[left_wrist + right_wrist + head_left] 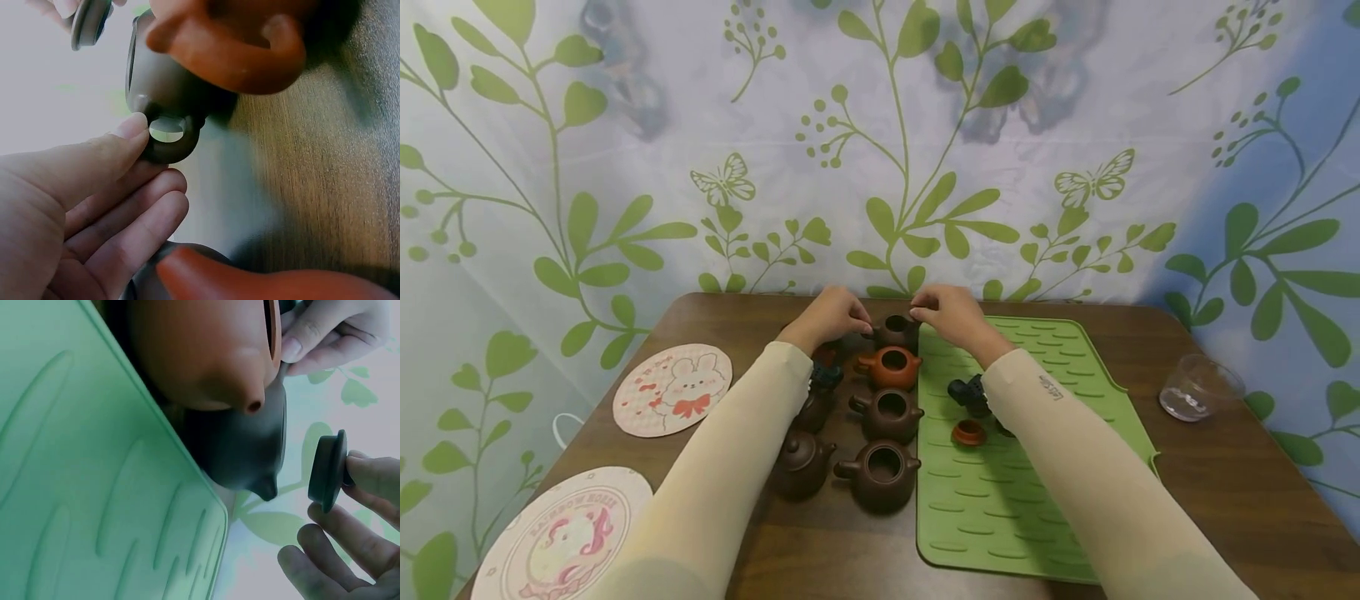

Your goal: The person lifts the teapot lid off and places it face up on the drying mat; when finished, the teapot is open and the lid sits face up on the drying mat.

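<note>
At the back of a row of teapots stands a small dark brown teapot with its top uncovered. My left hand pinches its loop handle between thumb and fingers, clearly seen in the left wrist view. Beside its spout, my right hand holds a dark round lid by the knob, tilted on edge and apart from the pot. Right in front of that pot is an orange teapot without a lid. Two more open brown teapots continue the row toward me.
A lidded brown teapot and others partly under my left sleeve form a second row. The green mat bears an orange lid and dark pieces. Round rabbit and pink-patterned mats lie left; a clear cup stands right.
</note>
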Motion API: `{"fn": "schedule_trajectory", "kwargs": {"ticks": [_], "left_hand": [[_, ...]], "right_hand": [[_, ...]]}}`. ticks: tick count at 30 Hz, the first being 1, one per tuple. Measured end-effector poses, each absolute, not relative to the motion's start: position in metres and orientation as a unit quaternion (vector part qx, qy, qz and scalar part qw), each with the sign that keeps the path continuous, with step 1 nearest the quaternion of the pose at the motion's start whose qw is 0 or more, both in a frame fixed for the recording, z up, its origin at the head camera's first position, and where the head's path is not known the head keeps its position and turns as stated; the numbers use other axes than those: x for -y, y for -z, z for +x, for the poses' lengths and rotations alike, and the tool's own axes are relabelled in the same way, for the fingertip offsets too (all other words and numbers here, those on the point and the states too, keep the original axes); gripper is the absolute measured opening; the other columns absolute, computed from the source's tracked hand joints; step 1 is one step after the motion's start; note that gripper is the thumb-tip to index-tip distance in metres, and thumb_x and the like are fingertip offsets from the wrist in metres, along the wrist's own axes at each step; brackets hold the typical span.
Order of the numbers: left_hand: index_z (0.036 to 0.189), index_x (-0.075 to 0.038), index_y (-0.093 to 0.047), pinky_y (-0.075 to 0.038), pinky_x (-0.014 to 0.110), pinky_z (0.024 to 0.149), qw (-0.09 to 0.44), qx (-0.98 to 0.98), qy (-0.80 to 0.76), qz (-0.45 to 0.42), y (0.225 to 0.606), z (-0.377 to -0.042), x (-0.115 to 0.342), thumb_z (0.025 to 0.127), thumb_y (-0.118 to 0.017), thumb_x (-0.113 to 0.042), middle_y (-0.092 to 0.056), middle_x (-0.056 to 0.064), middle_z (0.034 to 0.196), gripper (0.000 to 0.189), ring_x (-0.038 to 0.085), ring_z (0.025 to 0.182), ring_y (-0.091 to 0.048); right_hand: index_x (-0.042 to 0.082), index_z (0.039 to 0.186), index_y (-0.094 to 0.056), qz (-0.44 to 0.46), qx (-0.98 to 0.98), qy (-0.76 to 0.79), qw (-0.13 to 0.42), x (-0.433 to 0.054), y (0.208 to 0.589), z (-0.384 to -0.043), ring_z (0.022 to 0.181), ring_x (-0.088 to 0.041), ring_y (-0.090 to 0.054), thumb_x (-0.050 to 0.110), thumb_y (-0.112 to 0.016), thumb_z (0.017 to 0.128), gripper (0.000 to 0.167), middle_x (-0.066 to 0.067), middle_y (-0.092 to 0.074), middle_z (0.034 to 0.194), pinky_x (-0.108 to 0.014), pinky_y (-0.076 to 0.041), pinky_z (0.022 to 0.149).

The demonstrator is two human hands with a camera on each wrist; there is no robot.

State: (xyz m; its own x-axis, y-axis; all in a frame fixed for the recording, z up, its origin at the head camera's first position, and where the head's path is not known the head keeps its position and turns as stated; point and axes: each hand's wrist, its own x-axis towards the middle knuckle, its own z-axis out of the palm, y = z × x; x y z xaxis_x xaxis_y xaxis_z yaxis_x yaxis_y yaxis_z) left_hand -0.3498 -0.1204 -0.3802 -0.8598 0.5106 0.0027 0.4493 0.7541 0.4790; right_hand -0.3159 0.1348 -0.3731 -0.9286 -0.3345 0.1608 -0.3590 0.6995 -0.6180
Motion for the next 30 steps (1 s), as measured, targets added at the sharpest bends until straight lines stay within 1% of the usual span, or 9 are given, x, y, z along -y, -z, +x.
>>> {"fn": "schedule_trajectory", "kwargs": {"ticks": [4,11,19,22,25,27,30], "left_hand": [[0.104,-0.011,-0.085,-0.057,0.039,0.084,0.064,-0.935,-0.240,0.254,0.382,-0.351,0.121,0.097,-0.081,-0.020,-0.077,-0.001,0.097,0.012,0.017,0.091,-0.070],[0.103,-0.011,-0.085,-0.057,0.039,0.082,0.058,-0.935,-0.239,0.255,0.382,-0.352,0.121,0.097,-0.081,-0.020,-0.077,-0.002,0.095,0.012,0.016,0.088,-0.070],[0.102,-0.010,-0.085,-0.057,0.039,0.081,0.059,-0.934,-0.245,0.255,0.383,-0.353,0.120,0.097,-0.081,-0.019,-0.077,-0.001,0.093,0.011,0.016,0.087,-0.070],[0.102,-0.010,-0.085,-0.057,0.039,0.081,0.061,-0.934,-0.246,0.253,0.384,-0.352,0.121,0.097,-0.081,-0.019,-0.077,-0.002,0.093,0.011,0.016,0.087,-0.070],[0.102,-0.010,-0.085,-0.057,0.039,0.081,0.062,-0.933,-0.249,0.250,0.383,-0.351,0.121,0.097,-0.080,-0.019,-0.077,-0.001,0.094,0.011,0.016,0.087,-0.070],[0.103,-0.010,-0.085,-0.057,0.039,0.082,0.063,-0.933,-0.251,0.249,0.383,-0.350,0.121,0.097,-0.080,-0.018,-0.077,-0.001,0.095,0.011,0.016,0.087,-0.070],[0.103,-0.010,-0.085,-0.057,0.039,0.082,0.062,-0.933,-0.252,0.249,0.383,-0.350,0.120,0.097,-0.081,-0.018,-0.077,0.000,0.096,0.011,0.017,0.089,-0.070]], "right_hand": [[0.009,0.119,-0.074,0.187,0.921,-0.342,0.015,-0.140,0.371,-0.314,0.104,-0.028,-0.067,0.019,-0.067,0.107,0.017,-0.008,-0.073,0.113,-0.048,-0.054,0.087],[0.007,0.120,-0.072,0.186,0.921,-0.342,0.014,-0.147,0.367,-0.309,0.107,-0.029,-0.067,0.019,-0.067,0.107,0.018,-0.010,-0.072,0.115,-0.048,-0.054,0.089],[0.008,0.118,-0.073,0.184,0.911,-0.369,0.008,-0.151,0.364,-0.302,0.107,-0.028,-0.068,0.019,-0.068,0.107,0.017,-0.008,-0.072,0.114,-0.048,-0.055,0.087],[0.006,0.122,-0.073,0.179,0.900,-0.397,-0.005,-0.152,0.363,-0.299,0.106,-0.027,-0.068,0.020,-0.069,0.106,0.022,-0.008,-0.071,0.116,-0.047,-0.056,0.087],[0.006,0.129,-0.071,0.173,0.888,-0.426,-0.020,-0.154,0.361,-0.297,0.105,-0.027,-0.068,0.021,-0.070,0.106,0.028,-0.009,-0.069,0.123,-0.047,-0.056,0.087],[0.006,0.134,-0.069,0.171,0.878,-0.445,-0.028,-0.157,0.361,-0.297,0.107,-0.027,-0.068,0.021,-0.070,0.106,0.032,-0.010,-0.068,0.128,-0.050,-0.056,0.089],[0.011,0.142,-0.065,0.173,0.864,-0.471,-0.041,-0.163,0.362,-0.295,0.114,-0.029,-0.066,0.021,-0.068,0.106,0.037,-0.012,-0.064,0.136,-0.055,-0.053,0.094]]}}
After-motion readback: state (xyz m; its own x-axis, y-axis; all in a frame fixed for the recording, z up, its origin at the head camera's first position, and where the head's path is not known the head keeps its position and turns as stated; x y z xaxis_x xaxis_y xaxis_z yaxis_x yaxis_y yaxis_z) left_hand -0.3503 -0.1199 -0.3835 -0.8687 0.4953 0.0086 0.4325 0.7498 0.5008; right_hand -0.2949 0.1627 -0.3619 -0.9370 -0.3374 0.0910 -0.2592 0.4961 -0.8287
